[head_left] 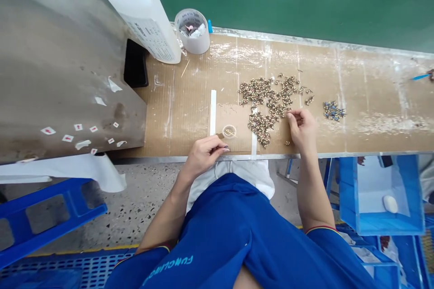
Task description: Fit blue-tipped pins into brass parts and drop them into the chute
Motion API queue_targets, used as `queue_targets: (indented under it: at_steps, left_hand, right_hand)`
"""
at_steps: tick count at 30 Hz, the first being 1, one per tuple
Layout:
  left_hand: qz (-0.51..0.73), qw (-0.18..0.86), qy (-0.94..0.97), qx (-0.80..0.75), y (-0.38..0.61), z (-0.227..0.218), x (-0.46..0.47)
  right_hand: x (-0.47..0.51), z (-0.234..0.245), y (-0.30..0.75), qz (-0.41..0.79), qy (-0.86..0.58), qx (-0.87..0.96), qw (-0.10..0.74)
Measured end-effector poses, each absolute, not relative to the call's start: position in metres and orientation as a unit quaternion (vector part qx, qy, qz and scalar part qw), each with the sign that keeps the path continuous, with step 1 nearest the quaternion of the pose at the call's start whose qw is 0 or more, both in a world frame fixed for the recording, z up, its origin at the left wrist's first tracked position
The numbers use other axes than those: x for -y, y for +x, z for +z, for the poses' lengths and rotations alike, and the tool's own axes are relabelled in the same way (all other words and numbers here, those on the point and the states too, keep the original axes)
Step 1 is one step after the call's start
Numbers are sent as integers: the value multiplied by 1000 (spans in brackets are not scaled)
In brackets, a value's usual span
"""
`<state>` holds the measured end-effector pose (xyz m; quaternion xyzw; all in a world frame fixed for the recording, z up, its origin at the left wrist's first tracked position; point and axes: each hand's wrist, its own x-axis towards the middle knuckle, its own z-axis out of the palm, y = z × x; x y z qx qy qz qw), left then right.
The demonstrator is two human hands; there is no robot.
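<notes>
My left hand point(206, 152) rests at the bench's front edge, fingers pinched on a thin stick-like tool whose tip reaches toward a small clear round dish point(229, 131). My right hand point(300, 125) lies on the cardboard-covered bench point(190, 108), fingers curled at the edge of a pile of small brass-coloured metal parts point(267, 101); what the fingers hold is hidden. A smaller heap of blue-tinted parts point(333, 110) sits to the right of that hand.
A large white bottle with a blue cap point(144, 11) and a tape roll holding scraps point(192, 30) stand at the back left. A grey metal housing point(64, 67) borders the left. Blue bins point(379, 196) sit below the bench on the right, a blue crate point(47, 216) on the left.
</notes>
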<state>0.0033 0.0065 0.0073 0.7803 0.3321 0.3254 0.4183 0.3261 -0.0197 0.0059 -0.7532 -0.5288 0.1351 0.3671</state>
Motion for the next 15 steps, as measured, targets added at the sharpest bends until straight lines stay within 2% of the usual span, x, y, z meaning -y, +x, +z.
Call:
queue_targets:
  at_steps: [7, 15]
  left_hand:
    - [311, 403, 792, -337, 3, 10, -4]
    - [256, 365, 833, -327, 5, 8, 1]
  right_hand:
    - [12, 10, 324, 124, -729, 580, 341]
    - [55, 24, 298, 192, -734, 479, 442]
